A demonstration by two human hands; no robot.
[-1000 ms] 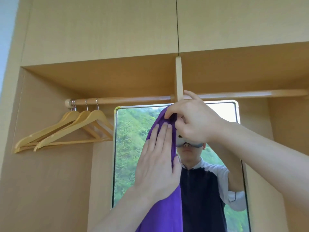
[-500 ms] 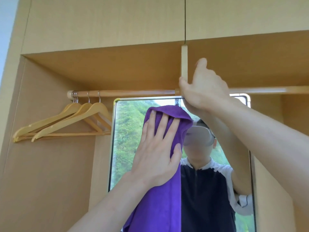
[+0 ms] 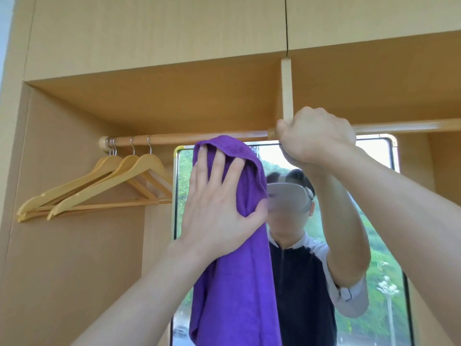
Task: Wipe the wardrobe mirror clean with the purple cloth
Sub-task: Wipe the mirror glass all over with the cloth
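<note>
Head view, looking up into an open wooden wardrobe. A tall mirror (image 3: 374,221) with a thin metal frame stands against the back panel, beneath a wooden hanging rail (image 3: 199,138) that runs the width of the wardrobe.

The person's left hand (image 3: 219,208) is spread flat, fingers straight and slightly apart, pressing the purple cloth (image 3: 237,283) against the glass near the mirror's upper left corner. The fingertips tuck under a fold at the cloth's top edge, and the thumb lies against the cloth's right side. The rest of the cloth hangs straight down the left part of the mirror to the bottom of the picture.

The right hand (image 3: 314,136) is curled in a fist round the rail, just beside the upright wooden divider (image 3: 286,88), apparently for support.

Three wooden hangers (image 3: 99,186) hang at the rail's left end, well apart from the mirror. The glass reflects the person in a headset and green hills behind.

Judging by where the cloth sits, wiping is only at the top left. The centre, right side and lower glass look untouched, so most of the job likely remains. No smears or dirt can be made out either way.
</note>
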